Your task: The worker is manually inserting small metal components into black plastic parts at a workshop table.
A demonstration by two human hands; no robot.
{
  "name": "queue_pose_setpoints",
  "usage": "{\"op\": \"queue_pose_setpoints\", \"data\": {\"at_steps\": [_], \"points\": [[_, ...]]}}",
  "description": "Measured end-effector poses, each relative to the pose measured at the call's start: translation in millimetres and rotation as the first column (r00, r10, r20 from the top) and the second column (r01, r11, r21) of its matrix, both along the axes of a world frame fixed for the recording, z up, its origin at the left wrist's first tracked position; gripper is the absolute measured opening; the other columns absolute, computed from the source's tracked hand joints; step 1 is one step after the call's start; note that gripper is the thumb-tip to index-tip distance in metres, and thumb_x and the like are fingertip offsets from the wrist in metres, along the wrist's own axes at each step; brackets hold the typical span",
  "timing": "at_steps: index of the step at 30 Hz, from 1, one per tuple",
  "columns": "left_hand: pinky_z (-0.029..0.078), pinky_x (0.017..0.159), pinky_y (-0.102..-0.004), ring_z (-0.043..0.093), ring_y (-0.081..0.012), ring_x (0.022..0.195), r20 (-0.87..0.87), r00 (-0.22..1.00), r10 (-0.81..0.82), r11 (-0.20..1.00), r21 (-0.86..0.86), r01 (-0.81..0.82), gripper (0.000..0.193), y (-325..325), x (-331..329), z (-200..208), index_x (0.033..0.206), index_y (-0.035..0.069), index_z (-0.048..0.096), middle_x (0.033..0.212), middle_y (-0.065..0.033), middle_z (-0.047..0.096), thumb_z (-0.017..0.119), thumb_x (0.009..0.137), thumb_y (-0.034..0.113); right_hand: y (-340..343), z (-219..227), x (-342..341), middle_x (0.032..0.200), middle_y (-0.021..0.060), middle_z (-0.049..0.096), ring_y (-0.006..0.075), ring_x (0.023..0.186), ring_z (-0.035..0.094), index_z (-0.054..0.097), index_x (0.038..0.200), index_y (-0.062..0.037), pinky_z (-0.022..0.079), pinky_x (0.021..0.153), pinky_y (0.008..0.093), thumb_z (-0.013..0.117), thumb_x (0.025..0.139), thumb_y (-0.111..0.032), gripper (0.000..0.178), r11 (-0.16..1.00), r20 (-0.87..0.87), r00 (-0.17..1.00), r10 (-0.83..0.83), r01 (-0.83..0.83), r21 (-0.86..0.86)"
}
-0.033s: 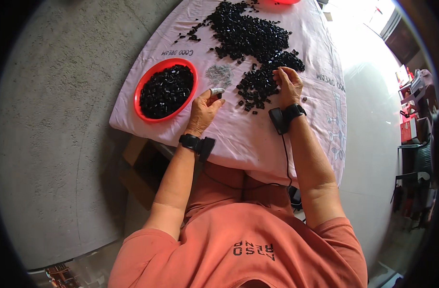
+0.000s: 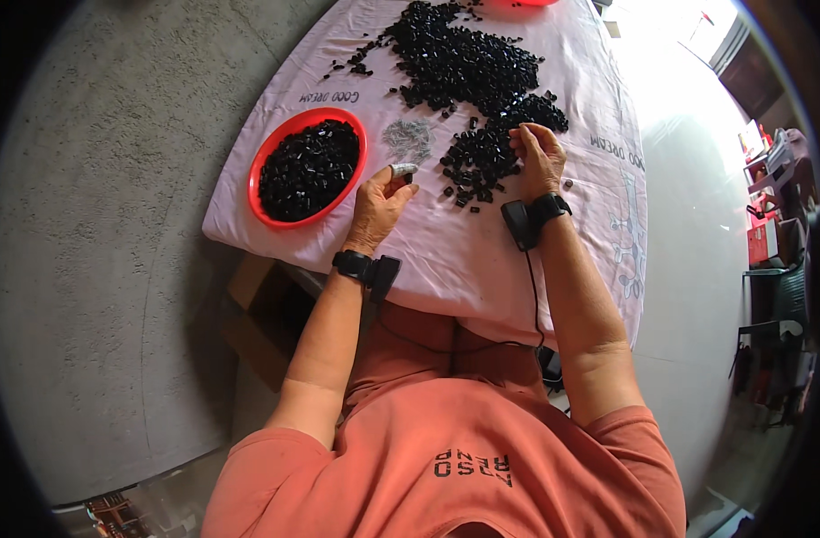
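Left hand (image 2: pixel 379 205) pinching black piece (image 2: pixel 409 179); right hand (image 2: pixel 541 165) grip unclear; red basin (image 2: pixel 253 184) holding more.

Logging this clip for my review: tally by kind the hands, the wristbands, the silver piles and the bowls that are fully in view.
Hands: 2
Wristbands: 2
Silver pile: 1
Red bowl: 1
Total: 6

Light entered at upper right, overexposing the pale floor (image 2: pixel 688 179). Shadow darkened the grey concrete (image 2: pixel 105 224) beside the pink-clothed table (image 2: pixel 455 247). My left hand (image 2: pixel 379 204) and right hand (image 2: pixel 542 163) registered without evident motion blur. Fisheye distortion curved straight edges toward the periphery.
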State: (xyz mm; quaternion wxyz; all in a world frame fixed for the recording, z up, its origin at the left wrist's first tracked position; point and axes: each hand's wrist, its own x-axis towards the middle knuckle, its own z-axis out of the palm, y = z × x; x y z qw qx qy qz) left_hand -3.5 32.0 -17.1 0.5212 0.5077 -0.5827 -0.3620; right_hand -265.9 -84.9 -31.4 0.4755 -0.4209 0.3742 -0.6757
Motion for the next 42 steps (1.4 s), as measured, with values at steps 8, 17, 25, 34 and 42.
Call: {"op": "queue_pose_setpoints", "data": {"at_steps": [8, 17, 25, 34, 42], "points": [[0.049, 0.067, -0.0242, 0.057, -0.0062, 0.072, 0.042, 0.999, 0.035, 0.999, 0.010, -0.036, 0.018, 2, -3, 2, 0.105, 0.000, 0.069, 0.081, 0.0003, 0.067, 0.070, 0.087, 0.004, 0, 0, -3, 0.092, 0.0089, 0.074, 0.0124, 0.074, 0.067, 0.068, 0.105, -0.0044, 0.052, 0.066, 0.0227, 0.064, 0.096, -0.009, 0.011, 0.999, 0.086, 0.996, -0.010, 0.006, 0.042], [0.052, 0.065, -0.0214, 0.060, -0.0055, 0.069, 0.035, 0.974, 0.224, 0.973, -0.073, -0.221, 0.023, -14, 52, 37, 0.112, 0.001, 0.069, 0.085, 0.0000, 0.069, 0.069, 0.089, 0.002, -1, 0, 0, 0.095, 0.0086, 0.074, 0.0126, 0.079, 0.068, 0.069, 0.107, -0.0043, 0.054, 0.072, 0.0235, 0.065, 0.096, -0.007, 0.012, 0.999, 0.039, 0.999, 0.003, -0.005, 0.051], [0.047, 0.060, -0.0210, 0.063, -0.0085, 0.066, 0.221, 0.851, 0.477, 0.871, 0.013, -0.491, 0.047, 0, 115, 60, 0.131, -0.003, 0.055, 0.089, -0.0068, 0.073, 0.070, 0.088, 0.008, 0, 0, 1, 0.096, 0.0096, 0.073, 0.0137, 0.082, 0.069, 0.068, 0.108, -0.0032, 0.055, 0.074, 0.0246, 0.064, 0.096, -0.007, 0.012, 0.999, 0.041, 0.999, 0.013, -0.015, 0.048], [0.050, 0.054, -0.0257, 0.063, -0.0121, 0.059, 0.264, 0.607, 0.750, 0.631, -0.010, -0.775, 0.023, 70, 189, 25, 0.106, -0.003, 0.067, 0.083, -0.0072, 0.070, 0.069, 0.089, 0.012, 0, 1, -1, 0.098, 0.0104, 0.073, 0.0143, 0.085, 0.069, 0.067, 0.109, -0.0021, 0.055, 0.076, 0.0247, 0.064, 0.096, -0.006, 0.014, 0.998, 0.040, 0.998, 0.039, -0.041, 0.047], [0.052, 0.048, -0.0247, 0.065, -0.0137, 0.059, -0.076, 0.772, 0.631, 0.737, 0.370, -0.566, 0.020, 81, 213, 12, 0.106, 0.000, 0.063, 0.084, -0.0075, 0.069, 0.066, 0.092, 0.012, -2, -2, 1, 0.100, 0.0124, 0.073, 0.0165, 0.087, 0.069, 0.067, 0.110, 0.0000, 0.056, 0.080, 0.0267, 0.064, 0.095, -0.006, 0.016, 0.999, -0.073, 0.997, 0.021, -0.019, 0.032]]}}
